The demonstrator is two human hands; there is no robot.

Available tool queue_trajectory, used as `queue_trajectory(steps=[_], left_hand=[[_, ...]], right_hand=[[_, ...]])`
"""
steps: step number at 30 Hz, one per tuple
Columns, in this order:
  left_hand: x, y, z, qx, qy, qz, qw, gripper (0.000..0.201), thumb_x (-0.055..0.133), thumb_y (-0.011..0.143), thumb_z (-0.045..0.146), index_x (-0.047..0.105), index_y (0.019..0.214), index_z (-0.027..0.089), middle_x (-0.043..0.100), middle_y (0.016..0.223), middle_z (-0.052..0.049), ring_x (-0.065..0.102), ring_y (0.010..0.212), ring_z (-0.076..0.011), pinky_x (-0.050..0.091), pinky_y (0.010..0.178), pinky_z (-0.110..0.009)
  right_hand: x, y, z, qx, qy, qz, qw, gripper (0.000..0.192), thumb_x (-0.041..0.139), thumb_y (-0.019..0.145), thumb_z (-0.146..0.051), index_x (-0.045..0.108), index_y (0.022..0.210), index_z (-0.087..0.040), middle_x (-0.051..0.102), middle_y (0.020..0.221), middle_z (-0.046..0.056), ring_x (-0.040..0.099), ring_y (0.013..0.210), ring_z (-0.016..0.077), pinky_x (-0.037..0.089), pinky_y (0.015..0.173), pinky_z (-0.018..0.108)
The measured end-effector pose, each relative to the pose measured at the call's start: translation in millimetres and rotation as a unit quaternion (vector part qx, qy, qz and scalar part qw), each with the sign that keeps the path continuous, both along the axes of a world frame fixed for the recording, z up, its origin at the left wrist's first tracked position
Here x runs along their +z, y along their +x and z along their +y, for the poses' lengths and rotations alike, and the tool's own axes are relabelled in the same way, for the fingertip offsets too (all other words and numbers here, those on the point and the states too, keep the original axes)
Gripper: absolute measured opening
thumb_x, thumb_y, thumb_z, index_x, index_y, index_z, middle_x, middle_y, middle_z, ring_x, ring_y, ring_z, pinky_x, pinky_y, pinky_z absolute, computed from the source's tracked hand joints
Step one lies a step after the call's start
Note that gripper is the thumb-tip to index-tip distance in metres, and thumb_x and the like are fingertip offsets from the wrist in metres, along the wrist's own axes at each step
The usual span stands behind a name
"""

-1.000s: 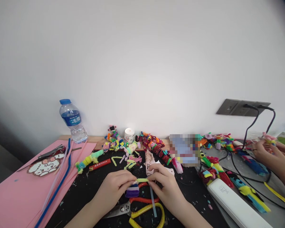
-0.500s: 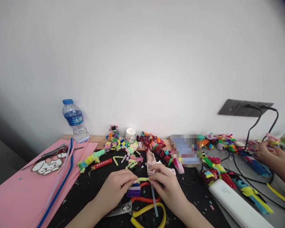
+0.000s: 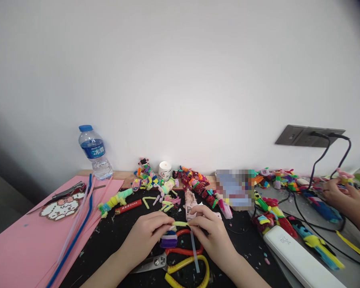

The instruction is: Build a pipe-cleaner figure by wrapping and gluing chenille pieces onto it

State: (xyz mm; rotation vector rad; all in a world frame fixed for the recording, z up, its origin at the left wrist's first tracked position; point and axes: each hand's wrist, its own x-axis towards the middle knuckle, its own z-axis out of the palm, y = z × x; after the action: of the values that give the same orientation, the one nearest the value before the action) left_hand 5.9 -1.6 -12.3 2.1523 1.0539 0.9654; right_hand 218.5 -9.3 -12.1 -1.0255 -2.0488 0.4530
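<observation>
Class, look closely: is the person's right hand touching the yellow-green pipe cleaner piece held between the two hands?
Touching. The head view shows the right hand pinching one end of the yellow-green pipe cleaner piece with its fingertips, while the left hand pinches the other end.

1. I count one clear plastic water bottle with a blue cap (image 3: 93,153).
2. One small white round jar (image 3: 165,171).
3. One white oblong power bank (image 3: 298,260).
4. Scissors: one orange-handled pair (image 3: 180,252), one yellow-handled pair (image 3: 187,272).
5. Hands: my two, left (image 3: 148,232) and right (image 3: 211,234); a co-worker's hands (image 3: 342,196) far right.
</observation>
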Motion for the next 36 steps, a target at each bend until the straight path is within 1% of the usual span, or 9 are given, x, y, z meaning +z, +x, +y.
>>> queue_trajectory(steps=[5,12,16,19,22,24,28,32,36], left_hand=[[-0.2,-1,1,-0.002,0.0,0.003,1.0,0.016,0.051,0.085,0.015,0.066,0.088,0.02,0.067,0.085,-0.001,0.061,0.078,-0.0134,0.045,0.072,-0.018],[0.6,-1,0,-0.003,-0.009,0.013,1.0,0.018,0.049,0.086,0.015,0.066,0.086,0.02,0.066,0.082,0.0,0.061,0.076,-0.0133,0.045,0.07,-0.019],[1.8,0,-1,-0.003,-0.014,0.018,1.0,0.018,0.048,0.087,0.015,0.065,0.085,0.02,0.065,0.081,0.0,0.06,0.075,-0.0127,0.044,0.069,-0.018],[2.1,-4,0,0.002,-0.009,0.028,1.0,0.019,0.047,0.088,0.016,0.065,0.086,0.02,0.064,0.081,0.0,0.059,0.075,-0.0131,0.044,0.069,-0.019],[3.7,-11,5,0.008,0.001,0.048,0.999,0.019,0.045,0.089,0.018,0.064,0.088,0.021,0.064,0.085,0.0,0.059,0.077,-0.0136,0.044,0.071,-0.02],[5.6,-16,8,0.012,0.003,0.066,0.998,0.018,0.046,0.089,0.019,0.064,0.088,0.021,0.064,0.087,-0.001,0.059,0.08,-0.0138,0.043,0.073,-0.021],[11.0,-22,10,-0.013,-0.003,0.118,0.993,0.018,0.047,0.088,0.02,0.065,0.086,0.022,0.065,0.084,0.0,0.059,0.078,-0.0138,0.042,0.072,-0.021],[16.3,-20,9,-0.046,-0.018,0.153,0.987,0.019,0.048,0.086,0.016,0.066,0.083,0.022,0.065,0.08,0.001,0.058,0.074,-0.0131,0.04,0.071,-0.022],[18.8,-18,8,-0.049,-0.035,0.172,0.983,0.017,0.051,0.082,0.013,0.065,0.078,0.021,0.063,0.076,0.002,0.057,0.069,-0.0121,0.039,0.066,-0.02]], right_hand=[[1.0,0,0,0.0,-0.005,0.005,1.0,0.016,0.053,0.08,-0.007,0.063,0.079,-0.018,0.054,0.097,0.006,0.055,0.073,0.0131,0.045,0.068,0.025],[-0.4,0,0,0.0,-0.018,0.002,1.0,0.016,0.052,0.081,-0.008,0.063,0.081,-0.019,0.054,0.097,0.006,0.055,0.076,0.0137,0.045,0.071,0.026],[1.9,0,-1,-0.002,-0.043,0.001,0.999,0.015,0.054,0.079,-0.006,0.062,0.082,-0.019,0.055,0.097,0.005,0.055,0.082,0.015,0.045,0.075,0.026],[4.2,1,-2,0.0,-0.053,0.008,0.999,0.015,0.056,0.077,-0.008,0.061,0.086,-0.019,0.054,0.098,0.006,0.055,0.089,0.0169,0.044,0.079,0.026],[6.0,3,-1,-0.008,-0.052,0.017,0.998,0.016,0.049,0.082,-0.01,0.061,0.09,-0.019,0.054,0.098,0.006,0.054,0.091,0.0166,0.044,0.079,0.026],[6.4,3,0,-0.016,-0.041,0.024,0.999,0.018,0.045,0.085,-0.012,0.061,0.088,-0.019,0.055,0.097,0.006,0.054,0.091,0.0166,0.043,0.079,0.026],[6.4,4,0,-0.02,-0.038,0.038,0.998,0.022,0.039,0.089,-0.015,0.061,0.085,-0.018,0.055,0.095,0.007,0.054,0.09,0.0166,0.043,0.078,0.026],[7.3,4,-1,-0.016,-0.046,0.044,0.998,0.025,0.038,0.09,-0.016,0.061,0.084,-0.018,0.055,0.094,0.006,0.054,0.089,0.0163,0.042,0.078,0.026],[7.9,4,-1,-0.017,-0.049,0.049,0.997,0.026,0.037,0.091,-0.017,0.061,0.081,-0.017,0.055,0.092,0.006,0.055,0.086,0.0158,0.043,0.076,0.026]])
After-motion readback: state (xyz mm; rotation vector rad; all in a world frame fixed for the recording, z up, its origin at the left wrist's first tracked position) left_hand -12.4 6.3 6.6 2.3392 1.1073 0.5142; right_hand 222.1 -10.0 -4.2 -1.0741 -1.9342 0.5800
